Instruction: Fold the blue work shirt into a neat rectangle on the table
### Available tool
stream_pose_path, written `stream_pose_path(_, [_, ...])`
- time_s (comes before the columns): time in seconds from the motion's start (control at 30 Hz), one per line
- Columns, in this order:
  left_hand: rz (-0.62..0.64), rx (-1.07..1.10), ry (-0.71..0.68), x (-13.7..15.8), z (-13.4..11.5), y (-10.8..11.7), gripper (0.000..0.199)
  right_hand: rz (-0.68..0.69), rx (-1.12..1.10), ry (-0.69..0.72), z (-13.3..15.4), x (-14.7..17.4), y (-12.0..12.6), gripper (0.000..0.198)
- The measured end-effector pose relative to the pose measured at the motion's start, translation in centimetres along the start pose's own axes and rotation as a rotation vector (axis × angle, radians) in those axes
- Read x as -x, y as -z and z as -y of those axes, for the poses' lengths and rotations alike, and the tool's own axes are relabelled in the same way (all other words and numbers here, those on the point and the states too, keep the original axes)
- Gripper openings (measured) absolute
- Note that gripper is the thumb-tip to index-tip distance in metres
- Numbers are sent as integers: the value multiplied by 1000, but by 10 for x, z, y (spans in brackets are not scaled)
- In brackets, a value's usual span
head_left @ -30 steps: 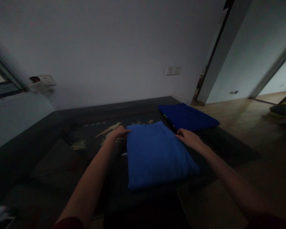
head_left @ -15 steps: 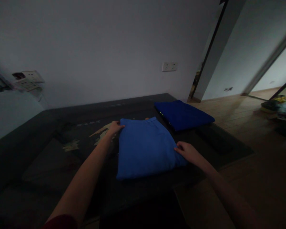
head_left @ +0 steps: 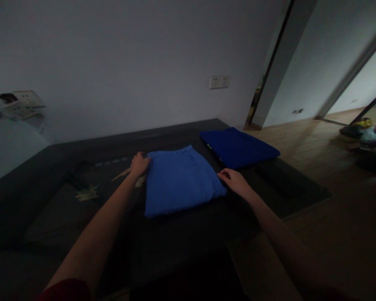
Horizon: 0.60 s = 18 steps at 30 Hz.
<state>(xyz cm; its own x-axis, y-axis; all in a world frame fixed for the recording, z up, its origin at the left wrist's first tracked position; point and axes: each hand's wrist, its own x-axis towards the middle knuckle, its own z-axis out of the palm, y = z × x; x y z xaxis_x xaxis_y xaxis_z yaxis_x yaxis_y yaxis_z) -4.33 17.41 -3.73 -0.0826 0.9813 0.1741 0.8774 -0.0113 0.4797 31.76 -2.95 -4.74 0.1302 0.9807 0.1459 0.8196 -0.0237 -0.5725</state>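
A light-blue folded garment (head_left: 180, 179) lies flat on a dark tabletop, with a seamed band along its far edge. My left hand (head_left: 140, 164) is at its far left corner, fingers closed on the edge there. On the opposite side my right hand (head_left: 235, 180) pinches the garment's right edge between thumb and fingers. The undersides of both grips are hidden.
A darker blue folded garment (head_left: 238, 146) lies behind and to the right. The dark tabletop (head_left: 175, 238) carries leaf patterns (head_left: 87, 193) and meets a pale wall with a double socket (head_left: 219, 82). Bagged items (head_left: 368, 136) sit on the wooden floor at far right.
The light-blue garment has shifted away from me and slightly left, with both hands moving along at its edges. The darker blue garment stays in place on the table.
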Motion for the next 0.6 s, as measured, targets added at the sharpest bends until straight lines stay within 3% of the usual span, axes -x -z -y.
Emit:
stream_pose_path(0.17, [84, 105, -226, 63, 15, 44, 28, -97, -80, 1, -7, 39, 19, 27])
stream_pose_path(0.3, [241, 138, -282, 139, 40, 67, 27, -86, -63, 26, -6, 71, 11, 20])
stream_pose_path(0.47, [379, 287, -240, 210, 54, 66, 32, -96, -14, 30, -5, 76, -11, 17])
stream_pose_path(0.6, [334, 336, -257, 231, 51, 59, 37, -139, -56, 18, -7, 72, -15, 21])
